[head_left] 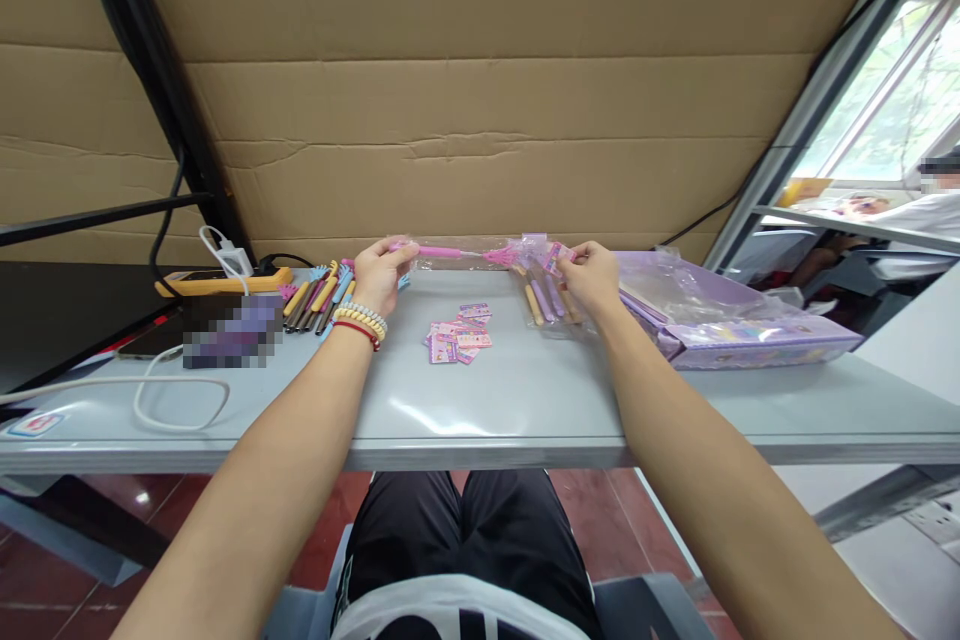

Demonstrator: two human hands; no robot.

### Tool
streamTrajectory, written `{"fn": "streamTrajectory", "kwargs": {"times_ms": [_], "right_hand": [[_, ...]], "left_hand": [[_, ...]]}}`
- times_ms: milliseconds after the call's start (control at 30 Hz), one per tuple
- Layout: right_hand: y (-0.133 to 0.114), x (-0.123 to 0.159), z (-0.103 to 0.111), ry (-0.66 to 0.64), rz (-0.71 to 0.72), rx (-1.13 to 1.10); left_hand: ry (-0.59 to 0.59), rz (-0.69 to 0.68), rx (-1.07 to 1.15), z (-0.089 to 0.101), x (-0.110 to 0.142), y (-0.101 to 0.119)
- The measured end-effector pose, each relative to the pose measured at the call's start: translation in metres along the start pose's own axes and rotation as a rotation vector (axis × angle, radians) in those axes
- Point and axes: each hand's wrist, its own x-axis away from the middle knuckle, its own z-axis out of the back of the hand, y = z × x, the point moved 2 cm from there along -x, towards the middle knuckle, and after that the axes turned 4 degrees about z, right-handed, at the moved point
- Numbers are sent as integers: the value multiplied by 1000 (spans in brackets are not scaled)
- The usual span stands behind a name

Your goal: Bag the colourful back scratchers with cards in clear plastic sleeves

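The left hand point(381, 275) is closing its thumb and fingers on the left end of a clear bag point(501, 261); whether they are pinching the pink pen point(441, 252) inside as well, I cannot tell. The right hand point(594, 278) is pinching a small printed card point(557, 258) at the bag's other end. The bag is stretching level between the two hands, above the far part of the grey table point(487, 410). Several wrapped pens point(553, 296), purple and tan, are lying just below the right hand. A loose heap of printed cards point(459, 334) is resting on the table between the forearms. Colourful pens point(321, 298) are lying bunched just beside the left hand, on its outer side. A purple box point(757, 332) is sitting beyond the right wrist, with crumpled plastic point(705, 280) covering part of it. A cardboard panel point(480, 100) is standing behind the table.
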Motion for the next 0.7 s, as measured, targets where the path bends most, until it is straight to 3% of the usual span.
{"fn": "streamTrajectory", "kwargs": {"times_ms": [367,500,700], "right_hand": [[-14,10,3,-103,-12,-24],[-12,8,4,-91,-42,13],[-15,9,5,-66,-83,-121]], "left_hand": [[-33,-38,3,-3,1,5],[-21,-35,-3,-3,2,5],[27,2,-43,-2,1,6]]}}
